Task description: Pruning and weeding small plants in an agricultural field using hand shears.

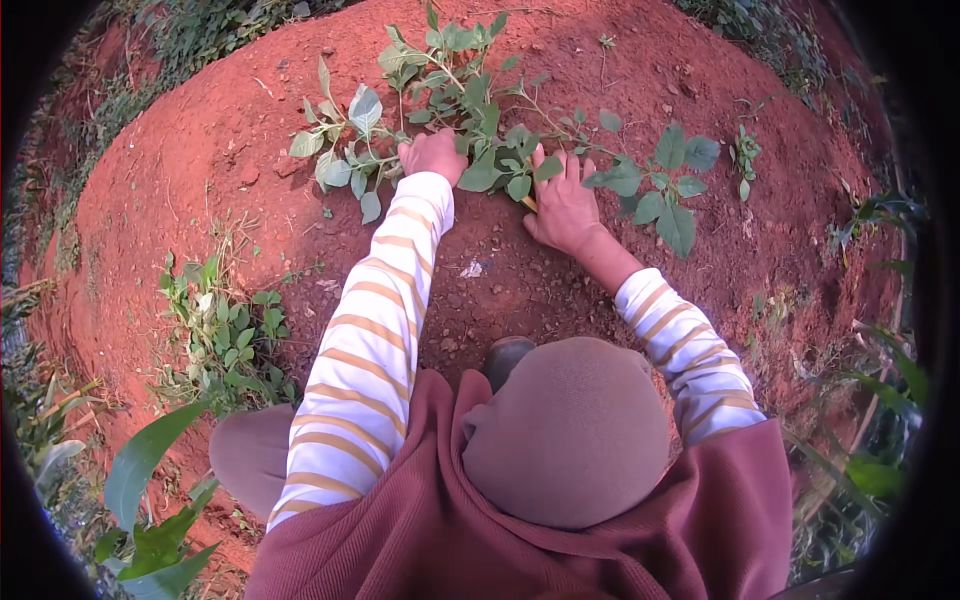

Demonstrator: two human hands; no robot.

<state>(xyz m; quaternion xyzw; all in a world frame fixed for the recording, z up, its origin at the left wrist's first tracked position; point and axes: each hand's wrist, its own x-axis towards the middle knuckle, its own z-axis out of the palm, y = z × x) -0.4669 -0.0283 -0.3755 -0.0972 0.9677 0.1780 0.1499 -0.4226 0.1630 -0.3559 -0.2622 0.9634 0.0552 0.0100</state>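
A leafy green plant (480,97) with several branching stems lies spread over reddish soil in front of me. My left hand (433,155) is closed around its stems at the middle, fingertips hidden beneath the hand and the leaves. One branch with broad pale leaves (365,112) reaches out to the left of that hand. My right hand (564,199) is palm down among the leaves, its fingers pointing forward and slightly apart. A yellowish stem or stick (529,203) shows between its thumb and index finger; whether it is gripped cannot be told. Another branch (664,184) extends right of this hand.
A heap of pulled-looking green weeds (225,330) lies at the left near my bent knee (251,454). A small plant (745,161) is on the soil at the right. Long-leaved plants (150,465) stand close at the lower left, with more greenery along both edges.
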